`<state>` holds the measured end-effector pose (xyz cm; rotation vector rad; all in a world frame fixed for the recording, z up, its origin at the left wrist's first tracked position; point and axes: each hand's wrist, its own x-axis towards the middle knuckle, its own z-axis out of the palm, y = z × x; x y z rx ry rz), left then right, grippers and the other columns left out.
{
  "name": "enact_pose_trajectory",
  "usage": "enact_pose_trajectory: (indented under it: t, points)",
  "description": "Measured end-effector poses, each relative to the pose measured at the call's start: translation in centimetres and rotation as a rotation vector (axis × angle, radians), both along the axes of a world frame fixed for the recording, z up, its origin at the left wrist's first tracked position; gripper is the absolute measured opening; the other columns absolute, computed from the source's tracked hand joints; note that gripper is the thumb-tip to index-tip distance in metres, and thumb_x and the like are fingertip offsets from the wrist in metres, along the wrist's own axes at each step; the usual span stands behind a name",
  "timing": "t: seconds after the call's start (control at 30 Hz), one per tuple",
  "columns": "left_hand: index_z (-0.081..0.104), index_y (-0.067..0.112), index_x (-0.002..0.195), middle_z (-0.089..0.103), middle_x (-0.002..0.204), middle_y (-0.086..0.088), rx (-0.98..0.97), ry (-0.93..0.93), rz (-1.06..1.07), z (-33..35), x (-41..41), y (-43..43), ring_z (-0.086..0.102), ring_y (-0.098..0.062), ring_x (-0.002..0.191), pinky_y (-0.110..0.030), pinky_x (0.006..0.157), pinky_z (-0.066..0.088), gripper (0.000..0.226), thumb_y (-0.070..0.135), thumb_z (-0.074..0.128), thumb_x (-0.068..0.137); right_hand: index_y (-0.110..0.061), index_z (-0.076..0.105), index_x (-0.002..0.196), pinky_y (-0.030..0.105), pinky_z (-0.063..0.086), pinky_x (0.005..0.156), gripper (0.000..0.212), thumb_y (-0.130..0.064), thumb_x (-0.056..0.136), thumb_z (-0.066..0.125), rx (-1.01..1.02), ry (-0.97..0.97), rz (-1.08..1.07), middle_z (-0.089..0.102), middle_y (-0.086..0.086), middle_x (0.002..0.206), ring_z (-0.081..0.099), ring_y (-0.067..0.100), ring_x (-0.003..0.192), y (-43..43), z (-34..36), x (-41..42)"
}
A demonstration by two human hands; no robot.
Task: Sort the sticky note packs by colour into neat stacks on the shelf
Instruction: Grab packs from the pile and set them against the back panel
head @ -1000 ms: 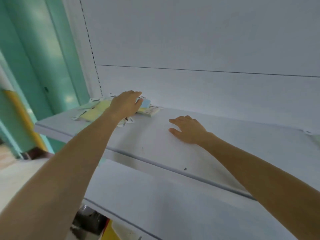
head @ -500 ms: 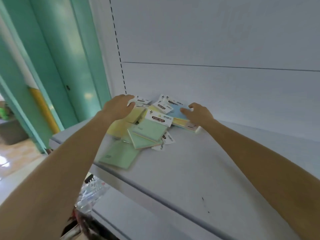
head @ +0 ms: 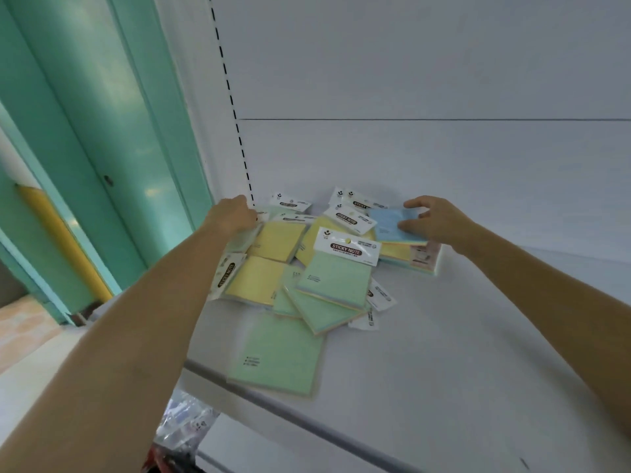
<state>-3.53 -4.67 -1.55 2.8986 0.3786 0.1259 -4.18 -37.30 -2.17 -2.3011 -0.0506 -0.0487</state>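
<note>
Single view on record: the camera is worn on my head and looks forward and down along both forearms onto the white shelf (head: 444, 353), close in. The pile of sticky note packs (head: 336, 278) sits mid-frame, with my left hand (head: 234, 213) at its left edge and my right hand (head: 433, 221) on the blue pack (head: 392, 227) at its right. The wide lens bows the teal door frame (head: 85, 148) along the left side.

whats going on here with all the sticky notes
A person is sorting a jumbled pile of sticky note packs on a white shelf. The right hand pinches a blue pack at the pile's right side. The left hand is on packs at the back left, its fingers hidden. The yellow packs and green packs lie mixed and overlapping, with a lone green pack near the front edge. No neat stacks yet.
</note>
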Motion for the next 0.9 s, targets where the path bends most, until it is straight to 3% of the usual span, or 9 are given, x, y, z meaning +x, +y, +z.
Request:
enact_pose_trajectory:
  t: [0.07, 0.13, 0.4, 0.53, 0.63, 0.73, 0.8, 0.9]
  points:
    - [0.031, 0.006, 0.139, 0.036, 0.148, -0.016, -0.029, 0.072, 0.012, -0.3, 0.4, 0.6, 0.036, -0.033, 0.133, -0.040, 0.107, 0.032, 0.051, 0.032, 0.037, 0.096, -0.017, 0.050, 0.124, 0.032, 0.049, 0.069, 0.046, -0.019, 0.080, 0.066, 0.046, 0.014, -0.012, 0.052, 0.016, 0.125, 0.056, 0.027, 0.089, 0.4, 0.0, -0.1]
    - [0.033, 0.006, 0.139, 0.034, 0.149, -0.014, -0.093, 0.096, -0.029, -0.4, 0.8, 0.8, 0.034, -0.031, 0.135, -0.039, 0.109, 0.029, 0.052, 0.033, 0.040, 0.096, -0.017, 0.052, 0.122, 0.032, 0.048, 0.071, 0.045, -0.018, 0.080, 0.066, 0.061, 0.005, -0.034, 0.054, 0.017, 0.124, 0.054, 0.025, 0.088, 0.8, 0.0, -0.1]
    - [0.044, 0.006, 0.132, 0.039, 0.145, -0.012, -0.370, -0.122, -0.105, -0.5, 2.4, 1.7, 0.038, -0.029, 0.133, -0.036, 0.107, 0.032, 0.061, 0.028, 0.068, 0.080, -0.019, 0.054, 0.120, 0.032, 0.042, 0.081, 0.043, -0.018, 0.079, 0.067, 0.063, -0.086, -0.131, 0.055, 0.015, 0.121, 0.051, 0.024, 0.088, 2.1, 0.2, -0.6]
    - [0.043, 0.005, 0.130, 0.043, 0.140, -0.015, -0.505, -0.270, -0.071, 0.0, 2.4, 3.0, 0.042, -0.031, 0.128, -0.037, 0.104, 0.035, 0.066, 0.028, 0.073, 0.076, -0.017, 0.055, 0.119, 0.029, 0.040, 0.078, 0.040, -0.015, 0.080, 0.064, 0.037, -0.205, -0.151, 0.050, 0.008, 0.105, 0.048, 0.021, 0.087, 2.7, 0.6, -1.2]
    - [0.030, 0.010, 0.139, 0.035, 0.146, -0.014, -0.682, -0.045, -0.063, 0.2, 2.1, 5.0, 0.039, -0.033, 0.131, -0.043, 0.111, 0.032, 0.084, 0.034, 0.075, 0.072, -0.016, 0.058, 0.116, 0.025, 0.036, 0.073, 0.035, -0.012, 0.082, 0.062, 0.067, -0.258, -0.177, 0.044, 0.001, 0.101, 0.047, 0.019, 0.085, 3.2, 0.7, -1.6]
    - [0.030, 0.011, 0.141, 0.039, 0.145, -0.013, -0.866, 0.159, -0.148, 0.2, 1.1, 6.4, 0.044, -0.027, 0.127, -0.034, 0.109, 0.034, 0.079, 0.011, 0.073, 0.075, -0.013, 0.057, 0.119, 0.023, 0.039, 0.067, 0.035, -0.009, 0.084, 0.058, 0.141, -0.220, -0.199, 0.046, -0.003, 0.095, 0.047, 0.018, 0.087, 3.5, 0.6, -1.8]
    - [0.031, 0.014, 0.141, 0.038, 0.146, -0.011, -0.866, 0.179, -0.219, 0.0, 0.7, 6.6, 0.045, -0.025, 0.123, -0.030, 0.098, 0.037, 0.075, -0.001, 0.068, 0.077, -0.011, 0.055, 0.123, 0.017, 0.041, 0.059, 0.038, -0.005, 0.085, 0.052, 0.226, -0.150, -0.189, 0.048, 0.003, 0.104, 0.049, 0.019, 0.089, 3.7, 0.7, -1.9]
    - [0.031, 0.026, 0.141, 0.031, 0.149, -0.006, -0.779, 0.152, -0.263, 0.2, 0.1, 6.6, 0.043, -0.023, 0.122, -0.034, 0.095, 0.037, 0.079, 0.001, 0.070, 0.076, -0.013, 0.052, 0.126, 0.026, 0.047, 0.071, 0.045, -0.001, 0.083, 0.048, 0.274, -0.105, -0.182, 0.049, 0.011, 0.120, 0.050, 0.021, 0.090, 3.6, 0.7, -2.3]
